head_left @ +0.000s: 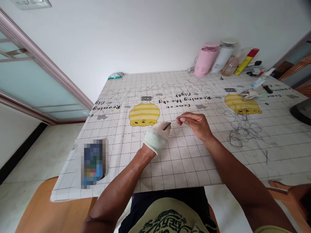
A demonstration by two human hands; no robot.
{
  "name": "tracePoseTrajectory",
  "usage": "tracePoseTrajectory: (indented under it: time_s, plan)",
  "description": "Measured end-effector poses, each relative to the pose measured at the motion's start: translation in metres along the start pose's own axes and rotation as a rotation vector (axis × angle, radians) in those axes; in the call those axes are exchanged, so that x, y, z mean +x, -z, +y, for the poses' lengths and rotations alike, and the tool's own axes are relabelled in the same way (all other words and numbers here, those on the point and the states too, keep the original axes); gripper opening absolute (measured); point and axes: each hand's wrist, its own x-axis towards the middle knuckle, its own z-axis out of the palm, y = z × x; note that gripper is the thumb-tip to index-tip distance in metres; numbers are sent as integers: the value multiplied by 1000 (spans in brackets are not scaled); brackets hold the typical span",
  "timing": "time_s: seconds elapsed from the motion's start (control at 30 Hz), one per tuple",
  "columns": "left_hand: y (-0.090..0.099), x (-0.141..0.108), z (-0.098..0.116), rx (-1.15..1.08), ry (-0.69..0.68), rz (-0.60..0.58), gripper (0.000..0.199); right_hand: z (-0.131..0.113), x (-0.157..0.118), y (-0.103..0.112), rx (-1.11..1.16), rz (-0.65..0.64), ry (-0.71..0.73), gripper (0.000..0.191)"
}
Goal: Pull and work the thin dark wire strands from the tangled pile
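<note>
My left hand (159,134), in a white glove with a pale green cuff, is closed above the checked tablecloth (189,161). A small dark item shows at its fingertips, too small to name. Just to its right, my bare right hand (194,124) pinches with thumb and forefinger; what it holds is too fine to make out. The two hands are a short gap apart. A tangle of thin dark thread (240,127) lies on the cloth to the right, and looped thin strands (155,86) run along the back of the table.
Along the back right stand a pink cylinder (206,61), a white cylinder (222,58), a bottle (230,66) and a yellow-red box (246,61). A crumpled glove (252,94) lies right. A blurred-out item (93,163) is near the left edge, a green-white packet (116,75) back left.
</note>
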Motion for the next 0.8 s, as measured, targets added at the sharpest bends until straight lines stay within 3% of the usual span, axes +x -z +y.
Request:
tracePoseTrajectory:
  time_s: [0.23,0.47,0.63,0.8]
  plan:
    - [4,-1,3,-75,60,-44,32,1,-4,-7,-57,-71,-6,19]
    - [-11,-2,-3,103,-46,140,30,-1,-6,-11,-75,-135,16,21]
    - [-17,0,-8,158,5,275,31,-2,-9,-15,-185,-154,144,23]
    - [-8,-3,1,59,133,149,33,-2,-12,-23,-103,-68,61,21]
